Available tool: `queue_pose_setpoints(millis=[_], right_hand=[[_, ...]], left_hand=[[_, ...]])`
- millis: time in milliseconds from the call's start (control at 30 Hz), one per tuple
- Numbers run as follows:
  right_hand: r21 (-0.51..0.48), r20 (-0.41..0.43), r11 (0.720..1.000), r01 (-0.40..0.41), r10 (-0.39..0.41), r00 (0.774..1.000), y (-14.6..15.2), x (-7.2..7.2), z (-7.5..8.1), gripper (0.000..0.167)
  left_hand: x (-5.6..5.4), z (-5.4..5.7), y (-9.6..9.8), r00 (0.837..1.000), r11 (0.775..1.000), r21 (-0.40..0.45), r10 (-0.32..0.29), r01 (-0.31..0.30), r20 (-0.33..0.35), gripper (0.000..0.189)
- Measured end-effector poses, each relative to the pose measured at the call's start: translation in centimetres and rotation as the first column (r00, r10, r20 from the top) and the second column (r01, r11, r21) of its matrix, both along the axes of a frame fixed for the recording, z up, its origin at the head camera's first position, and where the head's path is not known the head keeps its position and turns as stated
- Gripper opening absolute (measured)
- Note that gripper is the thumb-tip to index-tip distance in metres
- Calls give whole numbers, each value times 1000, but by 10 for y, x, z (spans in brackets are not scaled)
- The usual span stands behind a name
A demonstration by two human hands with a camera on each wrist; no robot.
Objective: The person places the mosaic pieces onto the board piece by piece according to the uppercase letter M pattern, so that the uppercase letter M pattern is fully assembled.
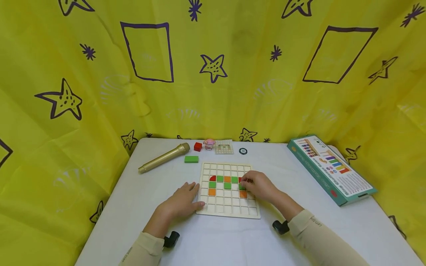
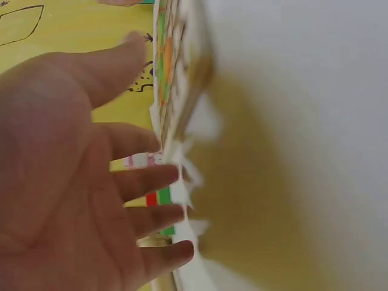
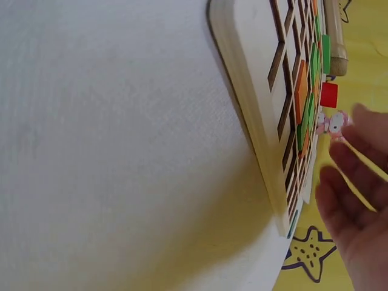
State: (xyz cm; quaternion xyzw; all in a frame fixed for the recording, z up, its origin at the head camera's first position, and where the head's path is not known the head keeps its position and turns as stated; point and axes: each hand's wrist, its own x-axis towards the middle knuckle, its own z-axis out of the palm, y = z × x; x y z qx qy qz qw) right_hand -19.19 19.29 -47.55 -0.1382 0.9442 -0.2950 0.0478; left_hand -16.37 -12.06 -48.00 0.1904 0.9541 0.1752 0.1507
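A pale wooden grid board [image 1: 226, 211] lies flat on the table, with red, green and orange pieces set in some of its squares. Along the left edge of the board rests my left hand [image 1: 182, 199], its fingers spread and its thumb by the lower left corner. The left wrist view shows that palm [image 2: 66, 182] holding nothing. Over the right end of the coloured pattern is my right hand [image 1: 261, 186], its fingertips partly covering a red piece [image 1: 240, 179]. In the right wrist view, the loosely bent fingers [image 3: 357, 176] stand apart from the thumb, with no piece visible between them.
Behind the board are a gold microphone [image 1: 164, 158], a green block [image 1: 191, 159], a red block [image 1: 198, 146], a pink figurine [image 1: 209, 143], a pattern card [image 1: 224, 147] and a round dark token [image 1: 243, 151]. A teal game box [image 1: 332, 168] lies at the right.
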Motion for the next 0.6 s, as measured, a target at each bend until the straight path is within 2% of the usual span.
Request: queue_pose_setpoints(millis=[67,133,233,333,400,600], right_hand=[[57,-81,998,15,-11,997,-3,-1,1,21],[154,-143,987,40,-18,990,-7,-2,2,38],[301,-190,949,92,-35,981,-14,-2,1,63],[388,-221,911,140,-55,974,-21,0,0,78],[410,-238,898,161,-65,969,-24,1,-1,81],[416,-242,890,185,-88,966,-28,2,-3,85]], left_hand=[[-8,6,4,998,1000,1,15,-15,-67,80],[-18,12,11,986,1000,-19,12,-16,-168,82],[-30,20,22,942,999,-41,10,-25,-335,84],[-38,22,32,902,998,-47,27,-53,-431,87],[-41,20,37,893,996,-55,40,-72,-449,89],[-44,11,42,905,992,-82,52,-95,-423,93]])
